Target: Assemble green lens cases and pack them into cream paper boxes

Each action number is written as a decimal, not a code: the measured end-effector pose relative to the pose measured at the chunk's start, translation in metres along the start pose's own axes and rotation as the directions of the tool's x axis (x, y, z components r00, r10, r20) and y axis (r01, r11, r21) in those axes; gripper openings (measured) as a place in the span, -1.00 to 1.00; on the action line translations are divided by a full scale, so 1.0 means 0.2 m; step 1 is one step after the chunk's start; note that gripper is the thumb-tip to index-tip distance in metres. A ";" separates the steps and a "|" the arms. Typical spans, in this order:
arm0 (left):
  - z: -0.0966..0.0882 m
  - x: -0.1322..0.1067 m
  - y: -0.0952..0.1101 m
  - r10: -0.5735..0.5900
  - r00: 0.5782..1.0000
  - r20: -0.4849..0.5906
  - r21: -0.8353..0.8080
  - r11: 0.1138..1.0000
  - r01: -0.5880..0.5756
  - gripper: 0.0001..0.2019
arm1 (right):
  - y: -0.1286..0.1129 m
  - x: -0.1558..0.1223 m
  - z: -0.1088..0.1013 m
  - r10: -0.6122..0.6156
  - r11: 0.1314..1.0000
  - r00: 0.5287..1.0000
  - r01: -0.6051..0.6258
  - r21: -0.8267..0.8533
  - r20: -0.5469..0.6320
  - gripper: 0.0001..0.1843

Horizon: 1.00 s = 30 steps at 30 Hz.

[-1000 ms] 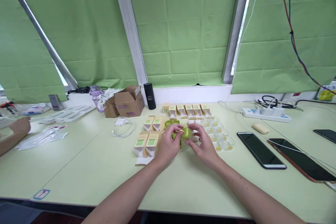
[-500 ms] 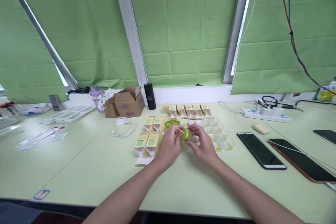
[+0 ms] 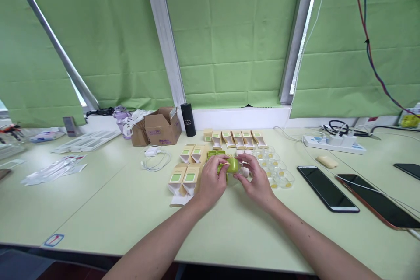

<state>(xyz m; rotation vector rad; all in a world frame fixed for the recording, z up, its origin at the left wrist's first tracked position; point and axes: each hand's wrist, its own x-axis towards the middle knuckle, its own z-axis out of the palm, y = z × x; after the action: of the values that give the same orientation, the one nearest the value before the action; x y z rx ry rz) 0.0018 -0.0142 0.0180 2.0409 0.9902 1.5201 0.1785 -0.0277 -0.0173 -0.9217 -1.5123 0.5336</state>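
Note:
A small green rounded case (image 3: 232,165) is pinched between both my hands just above the pale green table (image 3: 114,210). My left hand (image 3: 211,182) grips its left side with closed fingers. My right hand (image 3: 257,180) holds its right side between thumb and fingertips. Several small tan boxes with green labels (image 3: 183,178) lie to the left of my hands. More such boxes (image 3: 238,138) stand in a row behind. Clear small cups with yellow bits (image 3: 277,173) sit to the right. More green pieces (image 3: 215,153) lie behind the case.
Two phones (image 3: 326,188) and a tablet lie at the right, with a power strip (image 3: 333,143) behind. A brown carton (image 3: 162,130), a black cylinder (image 3: 187,120), a white cable (image 3: 154,158) and plastic packets (image 3: 54,168) are at the left.
Another person's hand at the far left edge has gone out of view. My hands stay on the green case, shifted very slightly.

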 end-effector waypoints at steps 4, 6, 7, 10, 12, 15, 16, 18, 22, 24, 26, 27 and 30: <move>0.00 0.00 -0.03 -0.043 0.998 -0.053 -0.083 0.996 0.039 -0.85 | 0.00 0.00 -0.01 0.009 1.000 1.000 -0.009 0.012 -0.006 -0.51; 0.01 0.01 -0.06 -0.084 0.993 -0.086 -0.167 0.984 0.068 -0.83 | -0.01 0.00 -0.01 0.005 1.000 1.000 -0.005 0.004 -0.008 -0.51; 0.01 0.02 -0.08 -0.111 0.988 -0.106 -0.216 0.973 0.086 -0.80 | -0.01 0.00 -0.01 0.002 1.000 1.000 -0.002 0.003 -0.009 -0.51; 0.03 0.05 -0.13 -0.227 0.962 -0.154 -0.358 0.920 0.160 -0.67 | -0.03 0.00 -0.01 0.007 1.000 1.000 -0.007 0.015 -0.007 -0.50; 0.03 0.08 -0.16 -0.320 0.934 -0.158 -0.428 0.875 0.227 -0.60 | -0.03 0.00 -0.01 0.020 0.999 1.000 -0.020 0.031 -0.007 -0.51; 0.03 0.10 -0.19 -0.438 0.889 -0.137 -0.512 0.799 0.314 -0.55 | -0.04 0.00 -0.01 0.035 0.998 0.999 -0.035 0.055 -0.005 -0.53; 0.03 0.10 -0.19 -0.465 0.877 -0.121 -0.541 0.772 0.335 -0.55 | -0.04 0.00 -0.02 0.036 0.998 0.999 -0.035 0.061 -0.003 -0.54; 0.02 0.10 -0.20 -0.510 0.857 -0.076 -0.603 0.708 0.367 -0.59 | -0.05 0.00 -0.02 0.026 0.998 1.000 -0.026 0.065 0.002 -0.54; 0.02 0.11 -0.20 -0.587 0.810 0.007 -0.710 0.568 0.417 -0.71 | -0.05 0.00 -0.03 -0.051 0.999 0.999 0.051 -0.001 0.002 -0.61; 0.01 0.11 -0.20 -0.609 0.792 0.041 -0.733 0.521 0.438 -0.76 | -0.06 0.01 -0.04 -0.113 0.990 0.993 0.112 -0.084 -0.013 -0.68; 0.01 0.11 -0.20 -0.624 0.778 0.072 -0.749 0.482 0.455 -0.80 | -0.08 0.02 -0.06 -0.164 0.973 0.986 0.155 -0.173 -0.041 -0.78; 0.01 0.11 -0.20 -0.631 0.770 0.087 -0.757 0.460 0.463 -0.81 | -0.09 0.03 -0.08 -0.180 0.964 0.982 0.164 -0.211 -0.056 -0.84; 0.01 0.11 -0.19 -0.653 0.746 0.132 -0.775 0.400 0.488 -0.84 | -0.15 0.05 -0.14 -0.218 0.939 0.973 0.189 -0.289 -0.074 -0.89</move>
<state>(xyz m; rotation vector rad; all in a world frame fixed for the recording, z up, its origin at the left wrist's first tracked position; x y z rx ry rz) -0.0035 0.0278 0.0064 0.7924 0.7626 1.3831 0.1989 -0.0430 0.0166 -0.9781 -1.5894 0.1184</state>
